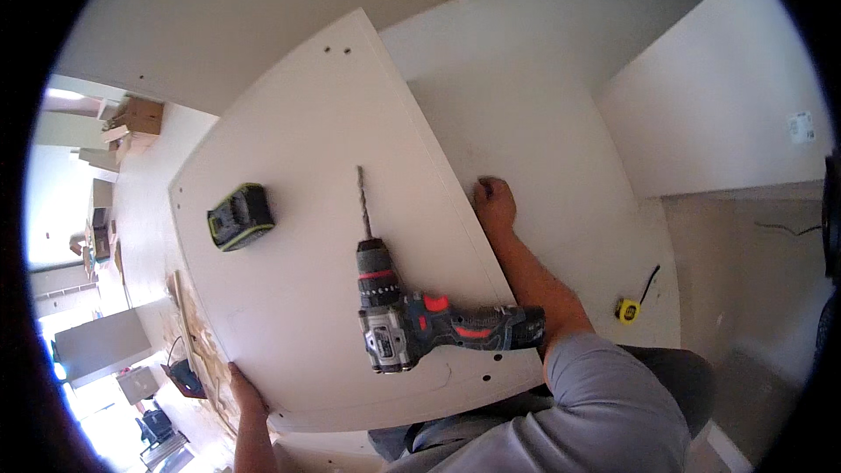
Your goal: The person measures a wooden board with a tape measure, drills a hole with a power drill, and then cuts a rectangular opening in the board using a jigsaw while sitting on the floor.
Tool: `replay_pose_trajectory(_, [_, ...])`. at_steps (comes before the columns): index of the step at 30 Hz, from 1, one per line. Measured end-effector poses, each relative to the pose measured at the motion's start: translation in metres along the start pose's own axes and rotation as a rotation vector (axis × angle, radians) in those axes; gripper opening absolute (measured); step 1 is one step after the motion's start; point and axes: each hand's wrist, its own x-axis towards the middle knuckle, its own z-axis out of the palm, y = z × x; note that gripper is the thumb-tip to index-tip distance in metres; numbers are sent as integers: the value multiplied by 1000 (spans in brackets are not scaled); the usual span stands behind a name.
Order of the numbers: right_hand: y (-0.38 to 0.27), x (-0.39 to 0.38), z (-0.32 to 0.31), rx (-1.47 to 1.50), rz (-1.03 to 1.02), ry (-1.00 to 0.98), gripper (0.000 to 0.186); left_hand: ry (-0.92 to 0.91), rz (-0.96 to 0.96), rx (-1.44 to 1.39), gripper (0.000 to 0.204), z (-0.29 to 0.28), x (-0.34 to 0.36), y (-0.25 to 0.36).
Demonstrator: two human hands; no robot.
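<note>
Over on the left, the left hand [245, 394] grips the near-left edge of the white panel [307, 166], fingers curled around it. On the panel lies a black-and-green battery pack [241, 216], well apart from the cordless drill [420, 320], which lies on its side near the front edge with its long bit [363, 201] pointing away. Moving right, the right hand [495, 203] presses on the panel's right edge, fingers curled under. Further right, a yellow tape measure [628, 309] lies on the white surface [561, 149] beneath.
</note>
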Motion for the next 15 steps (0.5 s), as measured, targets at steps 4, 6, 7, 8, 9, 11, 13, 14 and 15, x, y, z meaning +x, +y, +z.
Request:
replay_pose_trajectory(4, [0, 0, -3, -68, 113, -6, 27, -94, -18, -14, 79, 17, -1, 13])
replay_pose_trajectory(6, [-1, -9, -4, -100, 198, -77, 28, -134, 7, -58, 80, 16, 4, 16])
replay_pose_trajectory(7, [2, -13, -6, -118, 239, -108, 29, -118, -4, -39, 80, 19, 5, 16])
replay_pose_trajectory(8, [3, -10, -9, -104, 283, -124, 31, -101, -11, -25, 80, 26, 4, 22])
replay_pose_trajectory(9, [5, -14, -9, -83, 339, -148, 33, -78, -21, 4, 81, 29, 0, 30])
replay_pose_trajectory(11, [8, -18, -11, -80, 362, -183, 38, -37, 20, 47, 81, 32, -1, 26])
replay_pose_trajectory(13, [5, -20, -7, -98, 375, -227, 41, -21, 25, 81, 81, 24, -2, 28])
replay_pose_trajectory(14, [-1, -16, -10, -113, 367, -255, 43, -19, 7, 73, 81, 22, -9, 25])
replay_pose_trajectory(15, [17, -7, -11, -100, 350, -293, 48, -51, 15, 69, 81, 34, 1, 32])
